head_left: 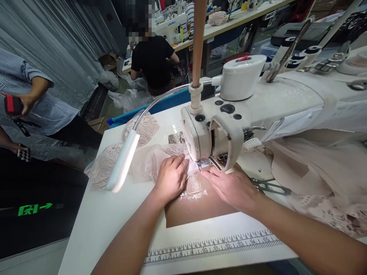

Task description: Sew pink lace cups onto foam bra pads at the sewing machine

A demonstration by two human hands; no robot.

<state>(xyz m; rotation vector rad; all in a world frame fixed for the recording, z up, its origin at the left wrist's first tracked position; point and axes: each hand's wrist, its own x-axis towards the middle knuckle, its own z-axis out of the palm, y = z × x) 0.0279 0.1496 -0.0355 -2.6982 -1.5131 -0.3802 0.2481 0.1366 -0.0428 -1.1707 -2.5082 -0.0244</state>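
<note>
My left hand (171, 176) lies flat with fingers together on a piece of pale lace fabric (192, 188), pressing it just left of the presser foot (204, 163) of a white sewing machine (218, 126). Flat on the same fabric lies my right hand (229, 186), its fingers stretched toward the foot from the right. Both hands press the lace down on the brown plate area (197, 210) of the table.
A white gooseneck lamp (122, 162) hangs over more lace pieces (106, 164) at left. Scissors (268, 186) lie right of my right hand, and beige cloth (321, 172) is heaped at right. A ruler strip (212, 246) runs along the table's front. Two people stand or sit at left and behind.
</note>
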